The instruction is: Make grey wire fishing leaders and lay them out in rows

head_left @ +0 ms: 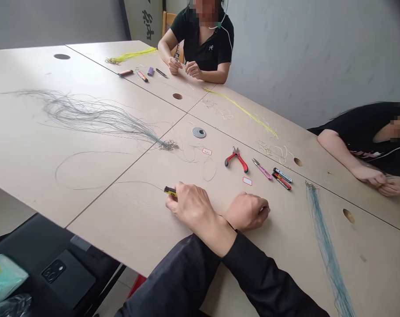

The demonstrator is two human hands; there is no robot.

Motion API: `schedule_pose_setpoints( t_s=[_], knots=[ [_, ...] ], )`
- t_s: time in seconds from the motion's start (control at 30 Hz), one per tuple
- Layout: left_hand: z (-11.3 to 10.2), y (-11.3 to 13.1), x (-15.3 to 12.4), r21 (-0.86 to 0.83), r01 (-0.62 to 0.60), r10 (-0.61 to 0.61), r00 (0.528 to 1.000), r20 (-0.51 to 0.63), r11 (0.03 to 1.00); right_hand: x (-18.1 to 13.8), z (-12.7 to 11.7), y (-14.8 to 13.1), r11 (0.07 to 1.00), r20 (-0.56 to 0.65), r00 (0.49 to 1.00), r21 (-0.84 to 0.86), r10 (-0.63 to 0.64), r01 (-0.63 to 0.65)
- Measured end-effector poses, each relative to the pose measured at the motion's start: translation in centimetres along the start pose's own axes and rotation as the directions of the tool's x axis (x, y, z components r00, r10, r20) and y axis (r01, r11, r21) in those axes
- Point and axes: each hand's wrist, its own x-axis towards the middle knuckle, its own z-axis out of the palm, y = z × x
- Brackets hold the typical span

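My forearms cross over the light wooden table [127, 229]. My right hand [190, 204] reaches to the left and is closed on a small yellow and black tool [170, 191], with a thin grey wire [137, 182] trailing left from it. To the right, my left hand [249, 211] rests on the table in a loose fist; I cannot see what it holds, if anything. Both sleeves are dark.
Red-handled pliers [236, 159], pink snips [262, 169] and small cutters [282, 178] lie beyond my hands. A grey wire bundle [97, 116] spreads left, blue strands [328, 251] right, yellow strands [242, 111] behind. Two other people sit at the far side and the right. A phone [59, 273] lies below the table's edge.
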Motion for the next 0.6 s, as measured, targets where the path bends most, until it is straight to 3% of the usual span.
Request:
schedule_pose_setpoints(
  t_s=[0.23,0.4,0.6],
  knots=[
    [-0.07,-0.04,-0.08,-0.004,-0.011,0.011,1.0,-0.022,1.0,0.34,0.23,0.18,0.998,-0.052,0.998,0.047,0.038,-0.035],
    [0.07,-0.29,-0.07,-0.004,-0.019,0.019,1.0,-0.023,1.0,0.68,0.55,0.4,0.996,-0.012,1.0,0.089,0.003,-0.002],
    [-0.07,-0.26,0.14,-0.025,-0.022,0.022,1.0,-0.019,0.999,0.91,0.72,0.66,0.99,-0.078,0.996,0.13,-0.044,0.054]
  ],
)
